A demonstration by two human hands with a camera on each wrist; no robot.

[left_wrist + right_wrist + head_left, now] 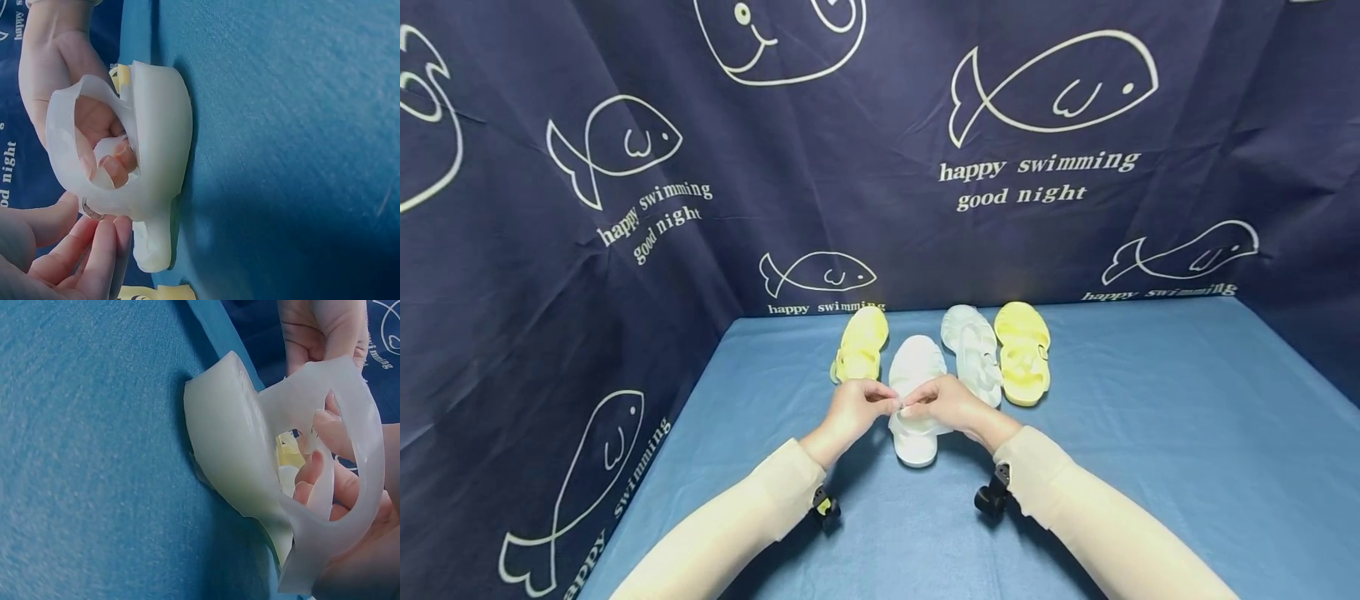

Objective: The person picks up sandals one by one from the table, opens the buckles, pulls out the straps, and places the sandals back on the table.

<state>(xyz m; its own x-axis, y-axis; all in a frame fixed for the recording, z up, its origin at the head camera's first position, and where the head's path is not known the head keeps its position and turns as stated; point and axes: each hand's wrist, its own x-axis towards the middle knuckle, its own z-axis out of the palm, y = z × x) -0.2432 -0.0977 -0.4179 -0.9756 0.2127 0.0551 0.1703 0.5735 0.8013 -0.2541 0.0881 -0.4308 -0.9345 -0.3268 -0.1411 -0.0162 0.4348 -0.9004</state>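
Note:
A white sandal [917, 362] lies sole-down on the blue cloth, heel toward me. Both hands meet over its strap. My left hand [852, 414] pinches the strap between thumb and fingers, right beside a small metal buckle [92, 209]. From the other side comes my right hand [953, 406], its fingers curled within the loop of the raised heel strap [369, 444]. There they pinch a narrow translucent strap end [322, 495]. The head view hides the buckle behind the fingertips.
A yellow sandal [865, 333] lies to the left. On the right are a second whitish sandal [973, 350] and another yellow sandal [1022, 333]. Dark fabric [910, 233] with fish drawings hangs behind the blue-covered table [1150, 433].

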